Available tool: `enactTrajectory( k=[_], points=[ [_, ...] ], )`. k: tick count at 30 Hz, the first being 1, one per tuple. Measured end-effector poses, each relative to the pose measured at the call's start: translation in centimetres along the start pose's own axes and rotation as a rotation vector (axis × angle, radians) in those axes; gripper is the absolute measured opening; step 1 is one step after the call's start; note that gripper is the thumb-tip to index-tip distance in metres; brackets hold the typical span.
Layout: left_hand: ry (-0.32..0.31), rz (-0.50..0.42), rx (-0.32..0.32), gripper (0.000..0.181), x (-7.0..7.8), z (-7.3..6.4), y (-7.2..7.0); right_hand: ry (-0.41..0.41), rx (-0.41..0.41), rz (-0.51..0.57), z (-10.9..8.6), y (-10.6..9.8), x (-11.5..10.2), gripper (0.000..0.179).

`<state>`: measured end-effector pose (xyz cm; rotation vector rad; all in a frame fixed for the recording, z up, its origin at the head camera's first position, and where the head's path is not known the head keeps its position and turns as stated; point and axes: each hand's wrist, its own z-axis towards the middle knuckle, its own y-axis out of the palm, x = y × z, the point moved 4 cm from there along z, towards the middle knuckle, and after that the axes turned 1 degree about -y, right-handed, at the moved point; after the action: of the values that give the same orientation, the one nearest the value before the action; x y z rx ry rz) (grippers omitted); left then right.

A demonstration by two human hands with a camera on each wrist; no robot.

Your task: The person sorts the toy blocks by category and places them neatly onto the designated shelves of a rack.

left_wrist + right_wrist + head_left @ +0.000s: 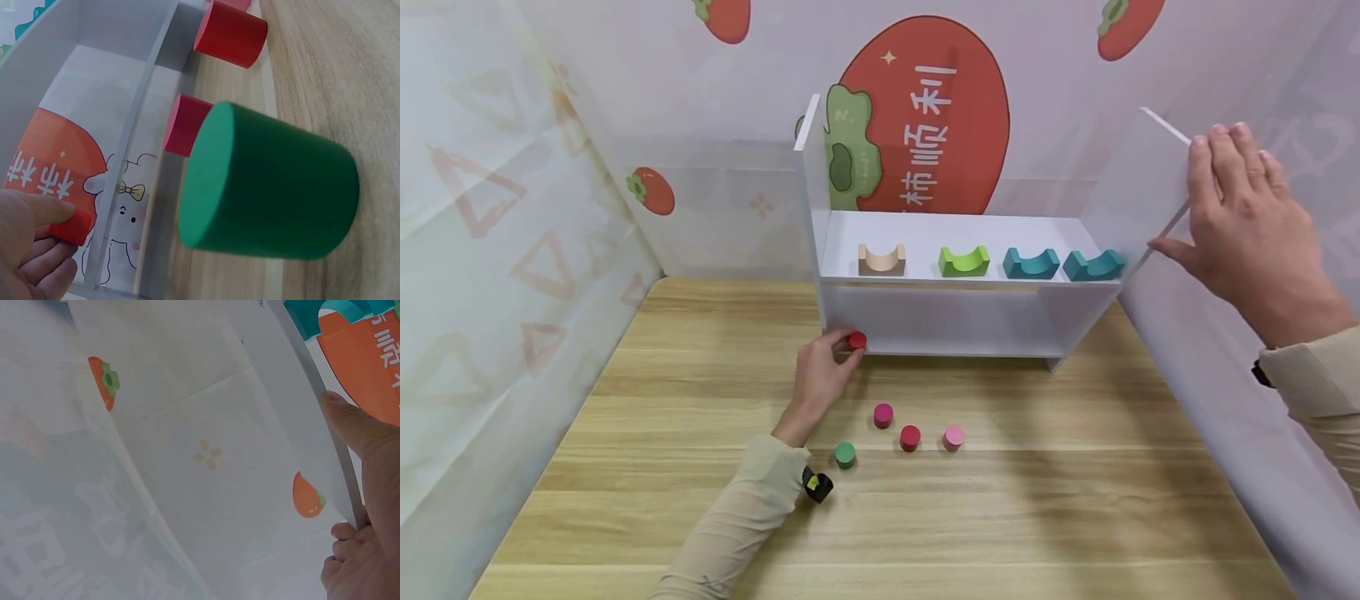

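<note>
My left hand (820, 375) pinches a small red cylinder (857, 340) between thumb and fingers at the lower left corner of a white two-tier shelf (970, 321). The left wrist view also shows that red cylinder (72, 226) in the fingertips. My right hand (1255, 217) grips the shelf's right side panel (1135, 192), thumb and fingers at its edge. Close to the left wrist stands a green cylinder (845, 455). Beyond it are a magenta cylinder (883, 415), another red cylinder (910, 437) and a pink cylinder (953, 437), all on the wooden table (1037, 517).
Along the upper board stand a beige arch block (882, 261), a lime green one (964, 262) and two teal ones, the left teal block (1031, 264) and the right teal block (1093, 266), hollows upward. Printed cloth (715, 167) encloses the table's back and sides.
</note>
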<state>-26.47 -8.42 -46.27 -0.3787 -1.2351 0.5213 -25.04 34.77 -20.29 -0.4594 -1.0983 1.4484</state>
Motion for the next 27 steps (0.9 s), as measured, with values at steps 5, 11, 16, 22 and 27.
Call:
enactTrajectory(
  k=[5, 11, 16, 22, 27],
  points=[
    [0.011, 0.035, 0.045, 0.028, 0.2, 0.1, 0.3, -0.008, 0.022, 0.014, 0.0, 0.0, 0.0, 0.119],
    [0.012, 0.083, 0.088, 0.026, 0.3, 0.3, 0.6, -0.006, 0.037, 0.043, 0.0, 0.0, 0.0, 0.118],
    [0.009, 0.113, 0.099, 0.026, 0.2, 0.4, 0.7, -0.004, 0.051, 0.057, -0.1, 0.1, 0.0, 0.117],
    [0.003, 0.107, 0.054, 0.038, 0.0, -0.5, 0.2, -0.01, 0.044, 0.051, -0.1, 0.2, 0.0, 0.116],
    [0.0, 0.088, -0.033, 0.048, -0.2, -1.8, -1.6, -0.005, 0.019, 0.025, 0.0, 0.2, 0.0, 0.118]
  ],
)
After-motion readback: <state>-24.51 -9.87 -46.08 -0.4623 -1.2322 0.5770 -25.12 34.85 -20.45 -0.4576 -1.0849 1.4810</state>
